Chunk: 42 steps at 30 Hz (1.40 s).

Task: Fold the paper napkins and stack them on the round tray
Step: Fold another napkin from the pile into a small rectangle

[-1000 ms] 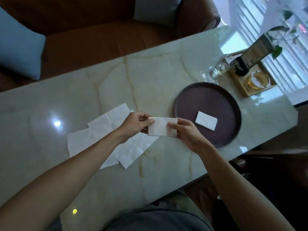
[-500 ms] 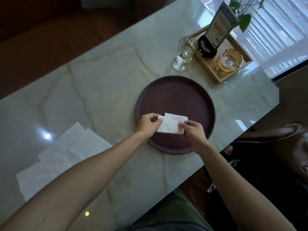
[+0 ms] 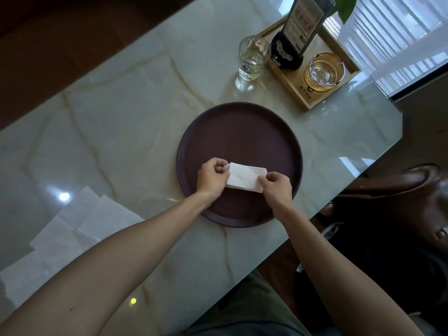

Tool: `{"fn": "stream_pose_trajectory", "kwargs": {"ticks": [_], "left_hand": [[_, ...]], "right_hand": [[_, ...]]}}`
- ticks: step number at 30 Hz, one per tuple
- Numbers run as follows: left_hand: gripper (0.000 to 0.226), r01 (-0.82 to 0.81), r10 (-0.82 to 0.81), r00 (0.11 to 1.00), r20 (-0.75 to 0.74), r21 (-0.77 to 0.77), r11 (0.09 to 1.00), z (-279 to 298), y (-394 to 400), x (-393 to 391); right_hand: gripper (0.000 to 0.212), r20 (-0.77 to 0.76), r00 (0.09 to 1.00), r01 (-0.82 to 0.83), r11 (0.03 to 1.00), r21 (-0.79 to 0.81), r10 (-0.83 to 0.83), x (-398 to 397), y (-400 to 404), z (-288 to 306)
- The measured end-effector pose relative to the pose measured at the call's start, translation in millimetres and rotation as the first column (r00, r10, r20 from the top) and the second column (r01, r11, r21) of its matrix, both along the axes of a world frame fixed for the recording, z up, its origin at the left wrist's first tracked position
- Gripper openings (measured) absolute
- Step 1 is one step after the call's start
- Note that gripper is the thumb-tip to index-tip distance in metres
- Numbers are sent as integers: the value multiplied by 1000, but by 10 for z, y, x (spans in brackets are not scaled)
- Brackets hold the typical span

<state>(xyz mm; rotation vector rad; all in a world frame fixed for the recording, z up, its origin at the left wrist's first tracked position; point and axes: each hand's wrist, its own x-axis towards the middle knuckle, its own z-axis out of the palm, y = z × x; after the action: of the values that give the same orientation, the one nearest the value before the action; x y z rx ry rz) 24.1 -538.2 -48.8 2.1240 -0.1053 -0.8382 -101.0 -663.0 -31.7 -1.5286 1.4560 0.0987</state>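
Folded napkin (image 3: pixel 244 177) sits low over round tray (image 3: pixel 240 139), pinched at its ends by left hand (image 3: pixel 211 178) & right hand (image 3: pixel 276 187), both arms reaching fwd w/ fingers curled; approx 3 unfolded napkins (image 3: pixel 72 229) overlap on marble table (image 3: pixel 121 117) to left.

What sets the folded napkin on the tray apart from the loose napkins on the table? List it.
The folded napkin is a compact rectangle; the loose napkins lie unfolded as broad, overlapping sheets. The folded napkin sits on the round tray, the loose napkins on the bare table to its left. The left hand and right hand pinch the folded napkin's ends; nothing touches the loose napkins. Both are white paper.
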Motion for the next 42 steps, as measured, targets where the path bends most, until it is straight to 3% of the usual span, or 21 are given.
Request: {"fn": "stream_pose_trajectory", "kwargs": {"ticks": [7,14,19,25,33,38,42], "left_hand": [[15,33,-33,998,54,-14,999,38,41,38],[14,114,-117,989,89,45,993,12,89,38],[15,77,-87,988,129,82,994,-7,105,30],[17,99,-109,990,87,107,989,14,110,28],[25,139,-140,990,13,68,988,132,382,140],[12,71,-71,997,-9,26,997,299,994,269],[4,-77,77,996,-44,14,997,441,1731,364]], "right_hand": [[14,-5,998,-64,997,-39,64,52,2,1],[18,-153,979,-150,986,-75,137,85,-12,3],[23,-190,978,-112,988,-108,90,85,21,32],[21,-154,980,-142,984,-110,124,119,66,40],[23,-250,961,-174,961,-217,117,237,113,309],[17,-114,946,-322,904,-280,302,539,501,577],[14,-35,830,-543,794,-275,556,860,1103,664]]}}
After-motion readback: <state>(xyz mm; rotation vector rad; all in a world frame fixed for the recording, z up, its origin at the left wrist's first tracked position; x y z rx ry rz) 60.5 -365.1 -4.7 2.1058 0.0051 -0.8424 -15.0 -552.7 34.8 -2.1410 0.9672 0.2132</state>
